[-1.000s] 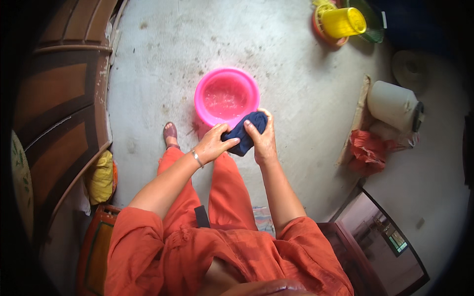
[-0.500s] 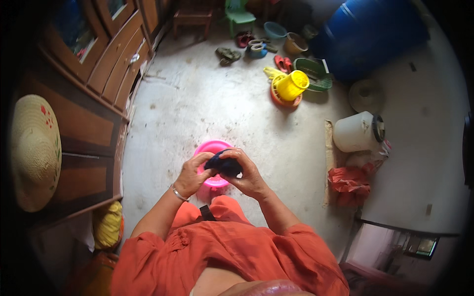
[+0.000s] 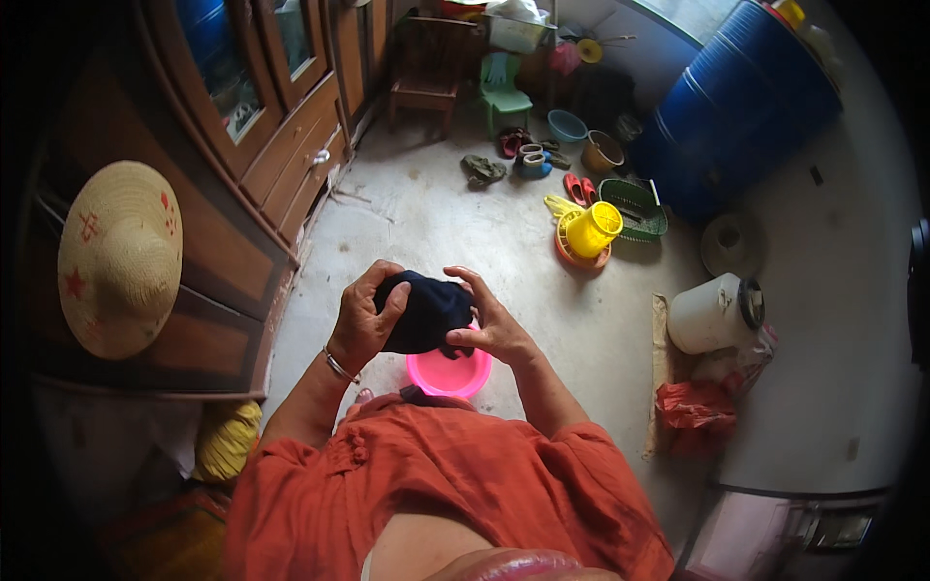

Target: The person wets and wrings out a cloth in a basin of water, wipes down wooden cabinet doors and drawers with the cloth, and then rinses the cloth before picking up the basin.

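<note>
A dark navy cloth item (image 3: 423,312), rounded and bulky like a cap, is held up between my two hands; its exact kind is not clear. My left hand (image 3: 363,315), with a silver bangle at the wrist, grips its left side, thumb on the near face. On the other side my right hand (image 3: 496,324) curls around the cloth's right edge, index finger arched above and thumb below. Beneath and slightly nearer than the cloth, a bright pink basin (image 3: 448,378) rests on the floor, its far side covered by the cloth and hand.
To the left stands a wooden cabinet (image 3: 218,281) with a straw hat (image 3: 121,259) against it. Ahead right lie a yellow poultry feeder (image 3: 593,229), a green basket (image 3: 639,210) and shoes (image 3: 531,160). A blue drum (image 3: 741,107) and white bucket (image 3: 707,315) stand right.
My hands have lifted the dark cloth away from over the basin and spread farther apart, so it appears larger and opened out. The view has tilted upward and shifted left.
</note>
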`<state>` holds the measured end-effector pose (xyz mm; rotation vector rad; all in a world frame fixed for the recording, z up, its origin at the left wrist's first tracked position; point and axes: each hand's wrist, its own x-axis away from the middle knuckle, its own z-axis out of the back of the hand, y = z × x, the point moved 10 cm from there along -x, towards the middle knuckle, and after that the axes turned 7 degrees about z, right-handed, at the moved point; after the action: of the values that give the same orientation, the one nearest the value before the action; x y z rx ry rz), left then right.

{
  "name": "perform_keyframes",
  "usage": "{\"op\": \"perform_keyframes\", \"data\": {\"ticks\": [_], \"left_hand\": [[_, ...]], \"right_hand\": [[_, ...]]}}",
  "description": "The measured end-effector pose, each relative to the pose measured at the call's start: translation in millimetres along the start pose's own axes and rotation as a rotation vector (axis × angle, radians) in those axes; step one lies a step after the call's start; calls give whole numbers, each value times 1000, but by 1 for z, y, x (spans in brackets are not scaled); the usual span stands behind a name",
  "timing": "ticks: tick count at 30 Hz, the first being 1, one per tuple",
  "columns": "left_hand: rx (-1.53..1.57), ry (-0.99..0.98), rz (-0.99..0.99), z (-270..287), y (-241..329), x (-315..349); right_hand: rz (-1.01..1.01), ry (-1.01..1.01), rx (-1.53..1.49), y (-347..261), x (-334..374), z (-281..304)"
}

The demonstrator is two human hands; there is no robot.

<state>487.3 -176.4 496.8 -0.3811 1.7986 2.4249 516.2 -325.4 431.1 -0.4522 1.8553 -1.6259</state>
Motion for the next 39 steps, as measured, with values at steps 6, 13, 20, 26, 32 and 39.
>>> {"op": "perform_keyframes", "data": {"ticks": [6, 13, 20, 26, 32, 39], "left_hand": [[-83, -269, -153, -25, 34, -3], [-163, -339, -202, -35, 46, -17], [-672, -450, -86, -54, -24, -20], [322, -372, 448, -18, -60, -10], [493, -153, 313, 6, -69, -15], [215, 76, 409, 59, -104, 23]], "right_hand": [[-81, -296, 236, 27, -7, -17], [264, 50, 456, -26, 6, 29], [-116, 33, -48, -21, 35, 34], [19, 166, -553, -20, 26, 26], [81, 263, -764, -16, 32, 21], [88, -15, -766, 3, -3, -7]]}}
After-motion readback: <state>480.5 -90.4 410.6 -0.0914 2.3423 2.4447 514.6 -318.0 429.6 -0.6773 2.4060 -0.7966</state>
